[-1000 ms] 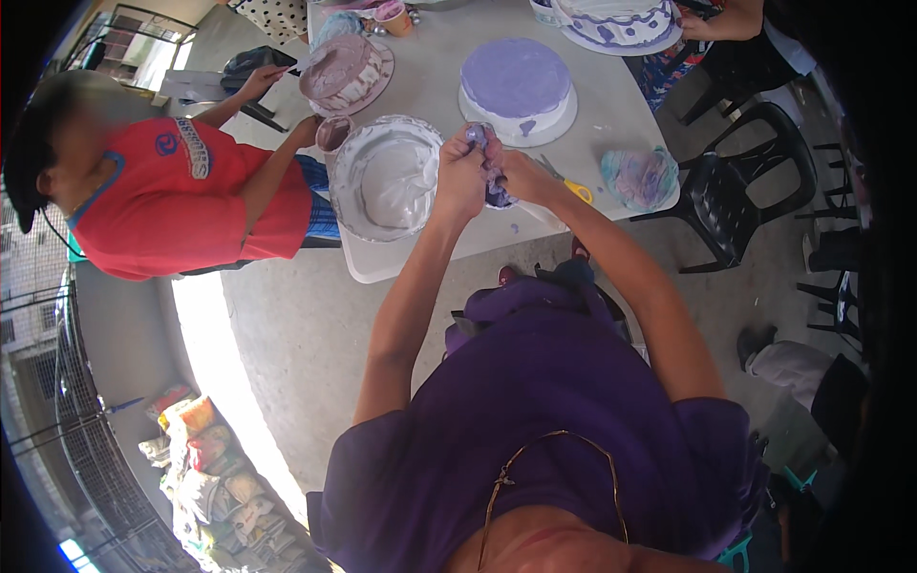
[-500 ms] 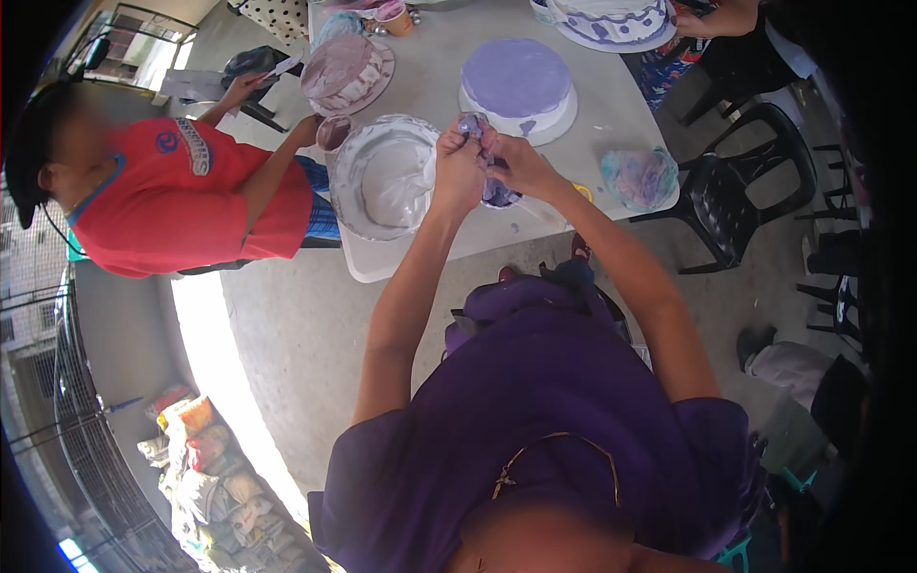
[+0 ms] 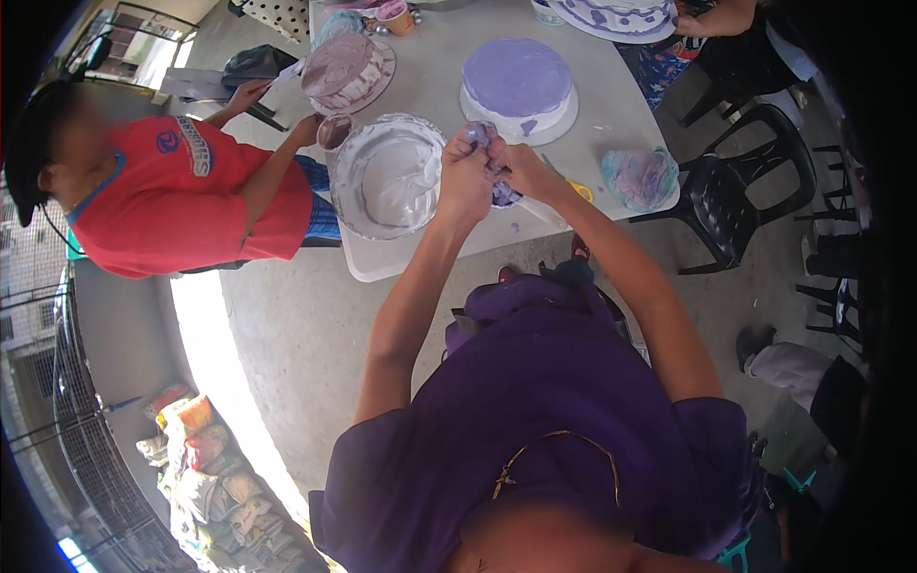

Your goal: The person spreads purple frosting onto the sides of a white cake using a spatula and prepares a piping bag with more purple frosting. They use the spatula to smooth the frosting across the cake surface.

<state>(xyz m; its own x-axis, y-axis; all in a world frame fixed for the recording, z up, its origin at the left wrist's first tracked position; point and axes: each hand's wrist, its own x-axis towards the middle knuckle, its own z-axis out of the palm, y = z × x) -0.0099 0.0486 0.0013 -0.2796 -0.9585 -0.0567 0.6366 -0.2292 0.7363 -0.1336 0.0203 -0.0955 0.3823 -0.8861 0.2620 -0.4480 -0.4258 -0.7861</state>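
I'm seeing the left hand (image 3: pixel 463 180) and right hand (image 3: pixel 529 175) grasping what seems a purple icing bag (image 3: pixel 479 133) over a container (image 3: pixel 505 196) on the table (image 3: pixel 377 261), probably so drips are falling inside

I can't identify the purple bundle (image 3: pixel 481 134), mostly covered by the fingers (image 3: pixel 457 149); right of them, yellow-handled tool (image 3: pixel 581 191) part hidden by right wrist (image 3: pixel 543 184); farther up-right, white-purple cake (image 3: pixel 619 17) cut by top edge.

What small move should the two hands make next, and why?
Perhaps bring the purple bundle to the side of the purple-topped cake: the left hand and right hand are both on the bundle, close to this cake, and its side looks mostly white.
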